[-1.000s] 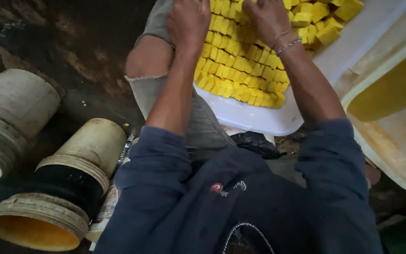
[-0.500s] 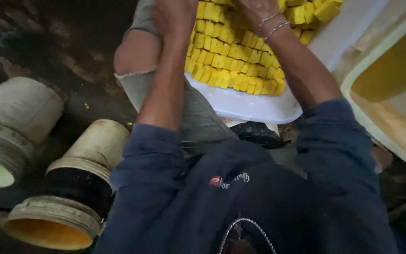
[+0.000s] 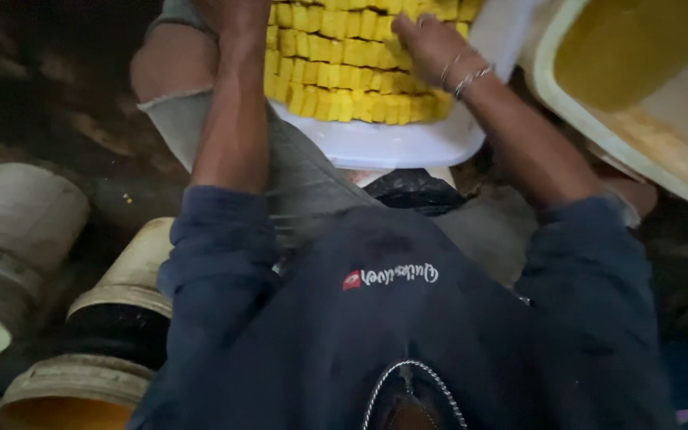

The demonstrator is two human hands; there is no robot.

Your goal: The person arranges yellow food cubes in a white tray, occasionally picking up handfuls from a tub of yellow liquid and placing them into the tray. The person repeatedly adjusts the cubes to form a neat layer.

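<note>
While I watch from the head view, my right hand lies flat and loose on the rows of yellow blocks, gripping nothing, thin bangles at its wrist. My left hand runs off the top edge at the blocks' left side, so I cannot tell its grip. The blocks fill a white tray above my knees, beside a cream tub; pale buckets lie left.

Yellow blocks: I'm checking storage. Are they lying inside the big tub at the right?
No, the yellow blocks lie in rows on the white tray, beside the tub.
</note>
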